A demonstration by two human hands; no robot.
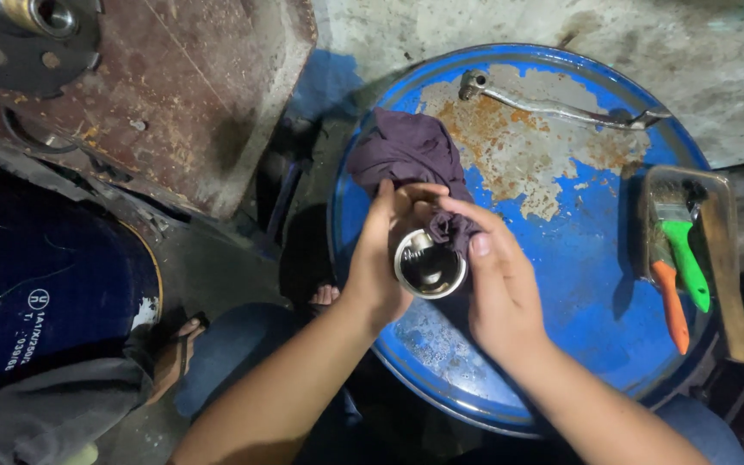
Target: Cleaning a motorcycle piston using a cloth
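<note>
Over the rusty blue drum lid [579, 258], your left hand [376, 267] grips the metal cup [429, 265], mouth facing you; right hand [497, 284] fingers pinch the purple rag [411, 151] at its one o'clock rim.

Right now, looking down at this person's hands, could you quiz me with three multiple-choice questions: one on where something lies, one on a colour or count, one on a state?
1. Where does the long metal lever lie?
A. On the far side of the blue drum lid
B. Inside the metal tray
C. On the floor

2. What colours are the two brush handles in the metal tray?
A. Both blue
B. Green and orange
C. Black and white

3. What is the state of the round metal part?
A. Lying loose on the drum
B. Wrapped wholly in cloth
C. Held in hand, open end showing

Answers:
1. A: the lever rests on the rusty patch near the lid's far rim.
2. B: the green brush lies beside the orange brush.
3. C: the left hand grips it while the right hand presses the purple cloth against it.
</note>
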